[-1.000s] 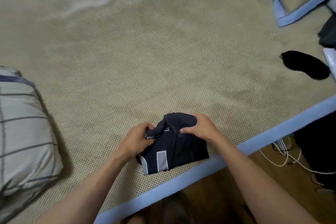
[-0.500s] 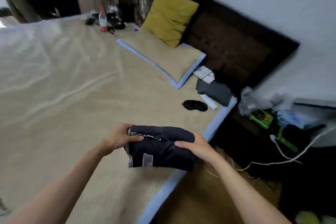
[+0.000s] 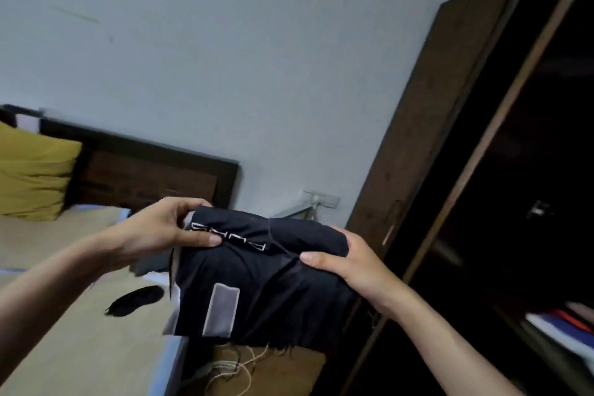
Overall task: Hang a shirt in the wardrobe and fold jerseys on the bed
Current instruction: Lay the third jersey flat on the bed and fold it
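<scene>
So the folded dark navy jersey with the white outlined lettering and a pale grey rectangular patch (image 3: 257, 283) is up in the air right now, dead centre in the lower half of the frame, carried between both hands and not touching the bed at all. The left hand (image 3: 160, 231) pinches its upper left edge, thumb lying across the lettering and fingers curled over the far edge; the right hand (image 3: 350, 264) clamps the right side, thumb on top and the fingers tucked under where I can't see them. The bundle's long axis runs roughly left to right across the frame, hand to hand. The thing that matters for what comes next, I reckon — the open dark wooden wardrobe (image 3: 501, 170) fills the right side of the frame, so it's on the right hand's side and that hand is nearer to it. There's a shelf with some folded stuff at lower right, too blurry to name. The bed with its woven tan mat (image 3: 64, 347) is off to the lower left — a small black fabric thing (image 3: 135, 299) lies on it, with a mustard yellow pillow (image 3: 32, 177) against the headboard at the left edge.
</scene>
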